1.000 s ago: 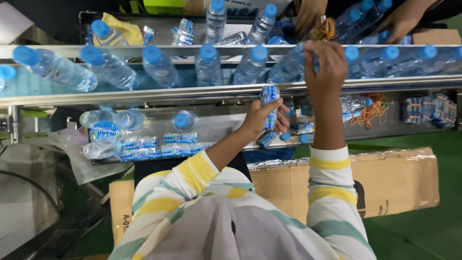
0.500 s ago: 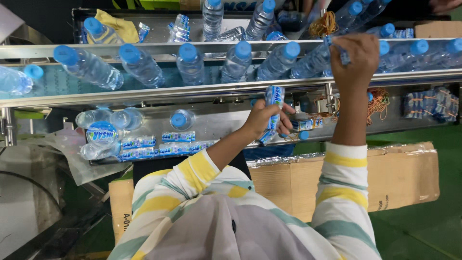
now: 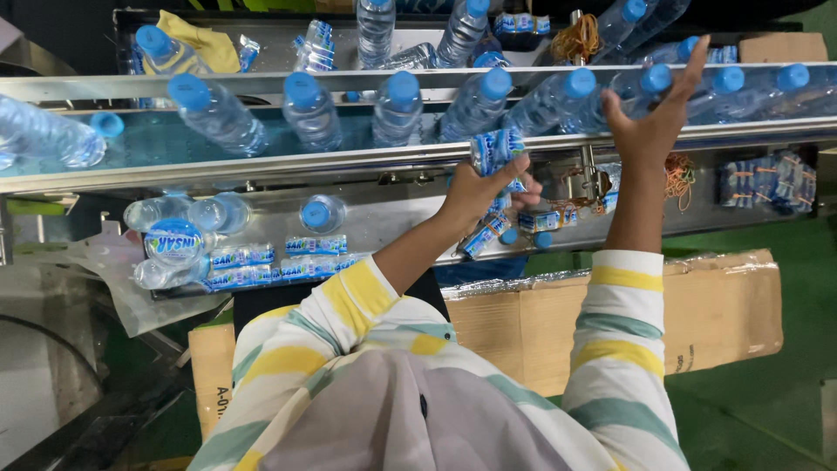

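**Hands up at the bottle line**

We're looking down on a steel conveyor channel (image 3: 261,166) running left to right, its blue-tinted bed carrying clear plastic water bottles with blue caps (image 3: 309,109), lying tilted and close together. Below the rail sits a steel shelf (image 3: 392,222) with a few loose bottles and flat stacks of blue-and-white labels (image 3: 279,262). The floor is green, and a flattened cardboard box (image 3: 715,310) leans under the line.

The left hand (image 3: 475,187) is closed around a bundle of blue-and-white label sleeves (image 3: 497,150), held just at the conveyor's near rail — glossy, crinkled, fanned at the top. The right hand (image 3: 654,118) is raised over the belt, fingers spread wide, palm against a bottle (image 3: 632,87) with a blue cap. Both sleeves are striped yellow, white and green.
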